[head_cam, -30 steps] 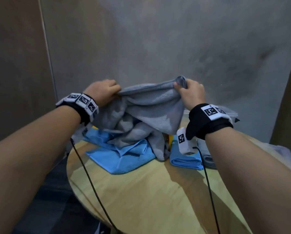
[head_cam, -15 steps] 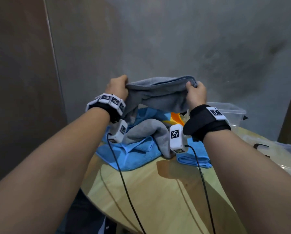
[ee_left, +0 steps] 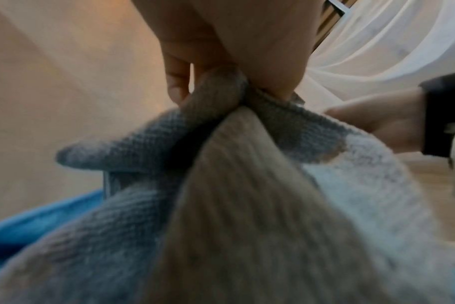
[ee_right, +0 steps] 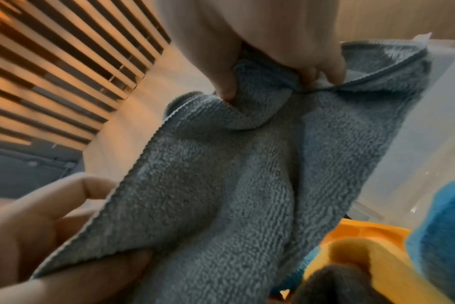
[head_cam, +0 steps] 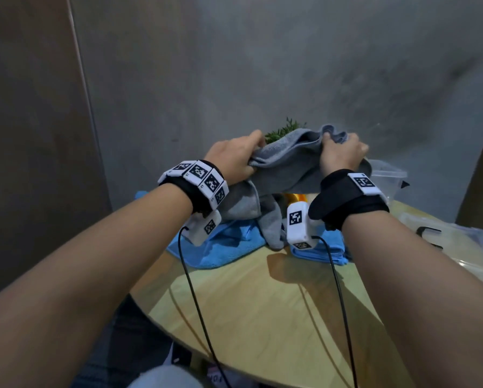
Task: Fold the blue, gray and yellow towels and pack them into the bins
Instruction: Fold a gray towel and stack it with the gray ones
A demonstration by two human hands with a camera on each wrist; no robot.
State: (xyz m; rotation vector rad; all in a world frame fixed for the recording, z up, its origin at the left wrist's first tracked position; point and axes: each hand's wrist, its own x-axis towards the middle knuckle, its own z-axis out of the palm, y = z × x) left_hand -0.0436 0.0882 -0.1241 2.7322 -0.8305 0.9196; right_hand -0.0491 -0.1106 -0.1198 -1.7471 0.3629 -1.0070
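Gray towel (head_cam: 286,166) up in the air over the bench (head_cam: 262,309), bunched between both hands! Left hand (head_cam: 234,158) has its fingers (ee_left: 177,82) pinched on one edge, right hand (head_cam: 342,155) curled tight around the other. Blue towels (head_cam: 220,247) and a yellow one (ee_right: 372,246) wait in the heap below, clear bin (head_cam: 386,175) just beyond. Folding looks barely begun; next, I'd say, find the corners, spread it out and lay it flat.
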